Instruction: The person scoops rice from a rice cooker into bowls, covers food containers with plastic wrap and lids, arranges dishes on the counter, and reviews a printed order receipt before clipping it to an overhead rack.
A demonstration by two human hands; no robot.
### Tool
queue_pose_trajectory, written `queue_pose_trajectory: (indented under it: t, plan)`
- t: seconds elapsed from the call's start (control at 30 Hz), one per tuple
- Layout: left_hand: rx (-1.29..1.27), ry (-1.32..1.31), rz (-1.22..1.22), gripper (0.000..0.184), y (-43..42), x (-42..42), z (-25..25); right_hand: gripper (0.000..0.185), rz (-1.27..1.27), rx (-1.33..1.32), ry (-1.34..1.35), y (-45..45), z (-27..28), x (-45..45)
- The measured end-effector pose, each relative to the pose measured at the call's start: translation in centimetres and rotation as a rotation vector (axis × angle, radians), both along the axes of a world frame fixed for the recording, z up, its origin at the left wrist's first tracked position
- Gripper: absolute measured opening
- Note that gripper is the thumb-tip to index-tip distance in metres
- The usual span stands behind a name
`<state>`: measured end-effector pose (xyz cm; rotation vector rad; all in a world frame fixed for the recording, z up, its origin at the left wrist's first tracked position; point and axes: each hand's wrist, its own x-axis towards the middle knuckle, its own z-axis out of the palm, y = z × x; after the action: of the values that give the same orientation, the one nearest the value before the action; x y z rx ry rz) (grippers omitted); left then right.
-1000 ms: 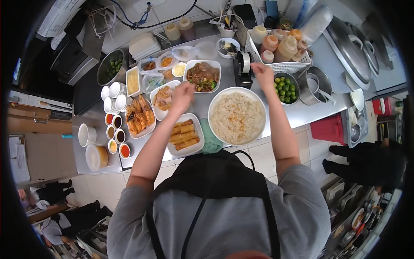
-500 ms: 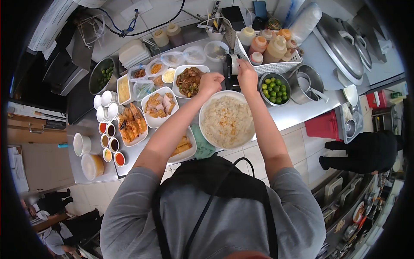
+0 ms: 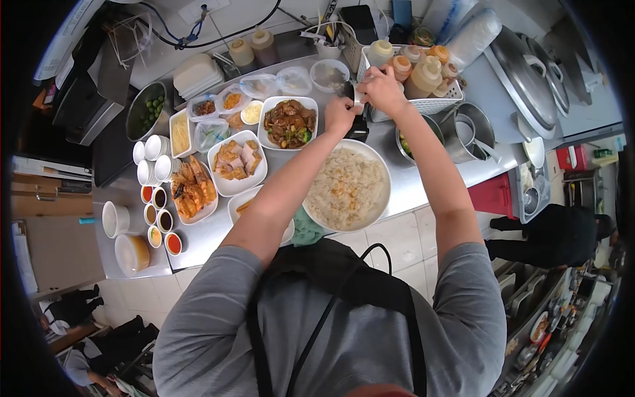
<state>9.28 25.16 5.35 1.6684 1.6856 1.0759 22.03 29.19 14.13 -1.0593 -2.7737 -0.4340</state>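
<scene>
At the back of the counter, my left hand (image 3: pixel 340 116) and my right hand (image 3: pixel 385 90) meet at a black dispenser (image 3: pixel 358 128) that looks like a tape dispenser. Between them shows a bit of its white roll (image 3: pixel 358 99). My left fingers are pinched together at the roll's near left side; what they hold is too small to make out. From above right, my right fingers curl down onto the white roll. Just below both hands stands a large white bowl of fried rice (image 3: pixel 348 188). Left of my left hand is a bowl of meat in brown sauce (image 3: pixel 289 124).
Close behind my right hand is a white basket (image 3: pixel 436 100) of sauce bottles. A metal pot (image 3: pixel 486 126) stands to the right. Trays of sliced meat (image 3: pixel 237 162) and fried prawns (image 3: pixel 193 192), and sauce cups (image 3: pixel 165 221), lie left. A person in black (image 3: pixel 562 235) is at far right.
My left hand has moved right and up to the dispenser. My right hand has shifted up over the white roll, its fingers bent more. The view has turned slightly.
</scene>
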Motion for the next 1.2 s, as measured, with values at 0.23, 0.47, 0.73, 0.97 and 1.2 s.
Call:
queue_pose_trajectory:
  t: [0.23, 0.47, 0.73, 0.97, 1.2]
  plan:
    - [0.048, -0.005, 0.039, 0.020, -0.2, 0.1, 0.8, 0.004, 0.147, 0.020, 0.110, 0.2, -1.1, 1.1]
    - [0.023, -0.020, 0.037, 0.021, -0.3, 0.0, 1.3, 0.003, 0.215, 0.167, 0.121, 0.0, -1.6, 1.1]
    - [0.054, -0.033, 0.033, 0.021, -0.2, -0.1, 1.2, 0.012, 0.151, 0.229, 0.020, 0.1, -2.1, 0.8]
    - [0.067, -0.025, 0.021, 0.021, -0.3, -0.4, 0.0, 0.016, 0.023, -0.097, 0.278, -0.1, -1.2, 0.4]
    - [0.020, 0.017, -0.006, 0.021, 0.5, -0.2, -1.6, 0.016, 0.172, 0.053, 0.190, -0.7, -1.5, 0.8]
